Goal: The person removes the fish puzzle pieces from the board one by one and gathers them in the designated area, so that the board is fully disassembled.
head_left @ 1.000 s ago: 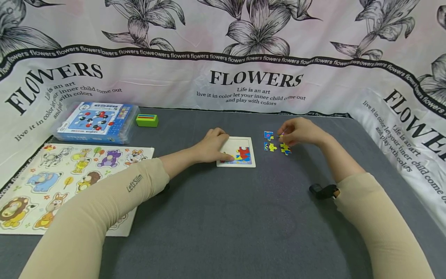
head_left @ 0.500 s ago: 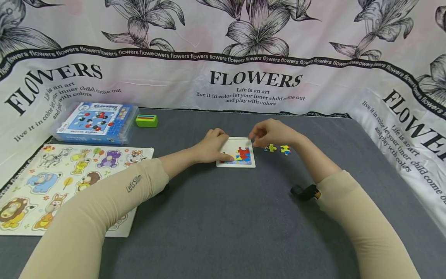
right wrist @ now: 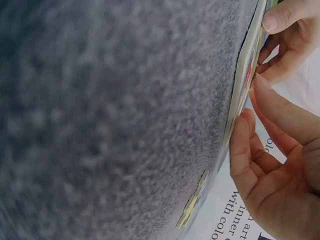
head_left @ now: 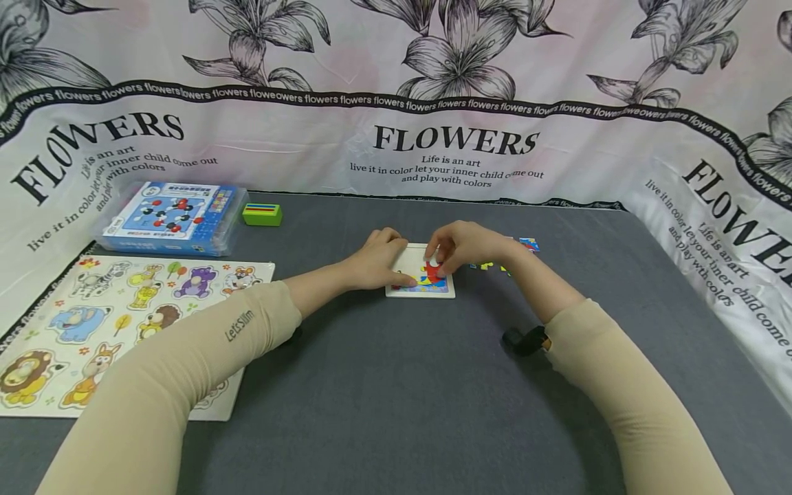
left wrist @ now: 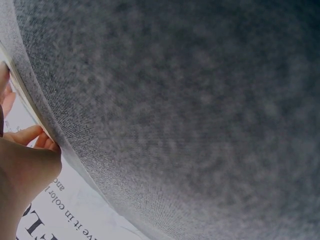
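On the grey table [head_left: 383, 399], 1 puzzle tray [head_left: 411, 256] is found near the middle, with red, yellow and blue fitted pieces [head_left: 427, 289] set along its near side; their number cannot be established. To the right of the tray, at least 3 loose pieces [head_left: 529, 244] are counted, partly covered by the right hand [head_left: 473, 244]. At the left, 1 blue box [head_left: 167, 213], 1 green block [head_left: 262, 216] and 1 animal board [head_left: 168, 295] with at least 8 figures are recorded.

The tray's left side is gripped by the left hand [head_left: 374, 261], its thumb laid over the inside. The right hand is lowered to the tray's right half, fingers curled, thumb near forefinger; whether a piece is pinched cannot be told.

The table's surface is dark and woven. Around it a white sheet [head_left: 297, 148] is hung, printed with black blossoms and 3 large "FLOWERS" headings.

Against the frame of 0.5 s earlier, the right hand has been moved from the tray's right edge to above the fitted pieces, and 1 loose piece at the far right has been uncovered. The left hand is unchanged.
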Demonstrator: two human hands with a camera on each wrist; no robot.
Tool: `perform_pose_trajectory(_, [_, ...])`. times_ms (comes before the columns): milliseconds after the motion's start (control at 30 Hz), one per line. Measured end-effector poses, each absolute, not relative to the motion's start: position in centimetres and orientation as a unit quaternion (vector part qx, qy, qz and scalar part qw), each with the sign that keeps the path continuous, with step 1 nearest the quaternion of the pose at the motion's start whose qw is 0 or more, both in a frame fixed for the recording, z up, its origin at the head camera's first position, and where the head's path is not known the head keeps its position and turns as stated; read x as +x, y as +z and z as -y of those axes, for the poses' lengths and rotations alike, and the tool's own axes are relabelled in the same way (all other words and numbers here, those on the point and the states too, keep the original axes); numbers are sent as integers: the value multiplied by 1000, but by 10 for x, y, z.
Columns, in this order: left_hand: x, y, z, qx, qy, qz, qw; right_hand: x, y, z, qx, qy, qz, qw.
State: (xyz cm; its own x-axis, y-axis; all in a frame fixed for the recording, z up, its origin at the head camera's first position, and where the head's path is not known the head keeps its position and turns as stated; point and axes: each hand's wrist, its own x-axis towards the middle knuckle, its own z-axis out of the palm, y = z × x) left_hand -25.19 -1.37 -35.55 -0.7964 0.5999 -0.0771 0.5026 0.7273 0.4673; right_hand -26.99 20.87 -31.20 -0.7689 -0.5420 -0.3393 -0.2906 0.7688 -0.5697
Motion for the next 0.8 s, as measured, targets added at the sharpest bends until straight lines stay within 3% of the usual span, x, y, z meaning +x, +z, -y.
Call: perform_pose_trajectory(800, [-251,-354,14,300,218,-922,114,-268,-318,-204,-245,-237,-913,223])
